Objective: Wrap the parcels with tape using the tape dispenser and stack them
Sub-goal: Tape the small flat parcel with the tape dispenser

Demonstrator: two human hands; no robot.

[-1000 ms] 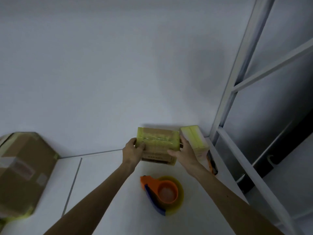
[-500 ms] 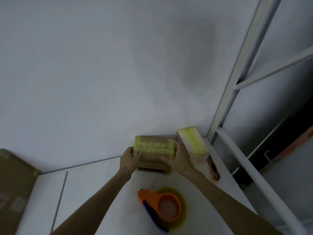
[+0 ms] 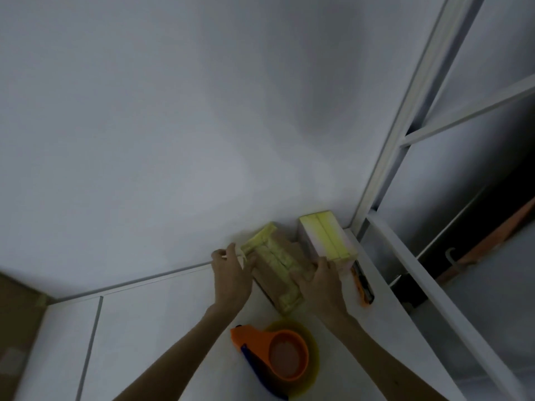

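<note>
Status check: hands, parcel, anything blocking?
Left hand and right hand gripping brown parcel, tilted. Tape dispenser idle on table. White box close beside.

Two hands on the white table (image 3: 162,328): left hand (image 3: 231,277), right hand (image 3: 322,280). Three parcels: a brown taped parcel (image 3: 278,264), a white taped parcel (image 3: 327,238), a big cardboard box (image 3: 17,319). One tape dispenser (image 3: 278,360), one orange cutter (image 3: 363,287)
</note>
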